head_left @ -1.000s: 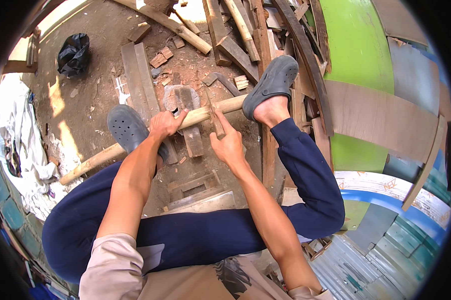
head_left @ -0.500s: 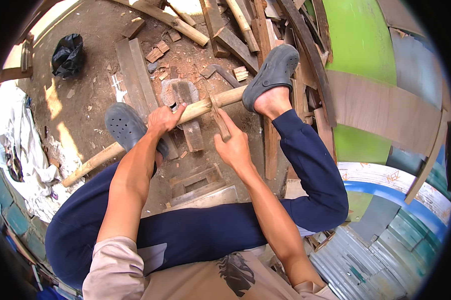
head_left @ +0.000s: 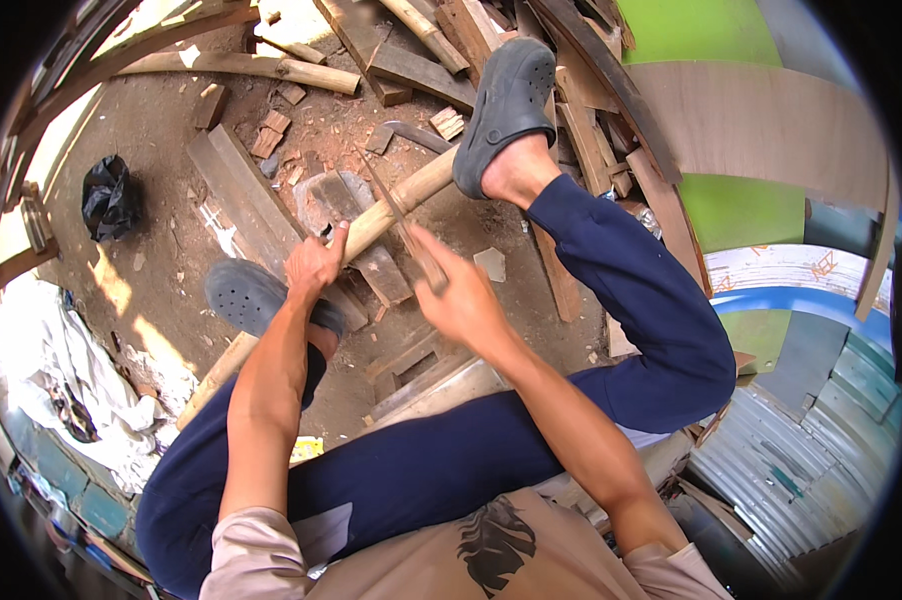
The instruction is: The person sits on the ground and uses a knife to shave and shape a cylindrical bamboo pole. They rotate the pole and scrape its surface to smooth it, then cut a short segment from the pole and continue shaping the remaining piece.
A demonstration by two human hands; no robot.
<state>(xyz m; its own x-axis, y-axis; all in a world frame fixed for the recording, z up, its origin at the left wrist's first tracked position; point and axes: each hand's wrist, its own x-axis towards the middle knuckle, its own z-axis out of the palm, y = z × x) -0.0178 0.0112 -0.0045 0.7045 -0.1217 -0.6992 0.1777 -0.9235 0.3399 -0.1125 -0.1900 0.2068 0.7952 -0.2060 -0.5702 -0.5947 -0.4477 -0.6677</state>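
A pale round wooden pole (head_left: 416, 190) slants across the ground in front of me. Its far end lies at my right clog (head_left: 511, 95), and a pole section (head_left: 216, 380) beyond my left leg seems to be the same piece. My left hand (head_left: 314, 265) grips it near the left clog (head_left: 246, 295), thumb stretched along it. My right hand (head_left: 461, 305) is closed round the wooden handle of a long thin-bladed tool (head_left: 426, 262). The blade lies across the pole, seen nearly edge-on; whether it is a saw or a knife I cannot tell.
Under the pole lies a short wooden block (head_left: 383, 275) beside a stone. Planks (head_left: 246, 190) and scrap lumber (head_left: 421, 75) cover the far ground. A black plastic bag (head_left: 111, 198) and white cloth (head_left: 81, 375) lie left; corrugated metal sheets (head_left: 786, 470) are at the right.
My view has shifted and turned, so the scene sits at a different slant. The right hand has drawn the tool slightly back toward me across the pole. The left hand keeps its grip.
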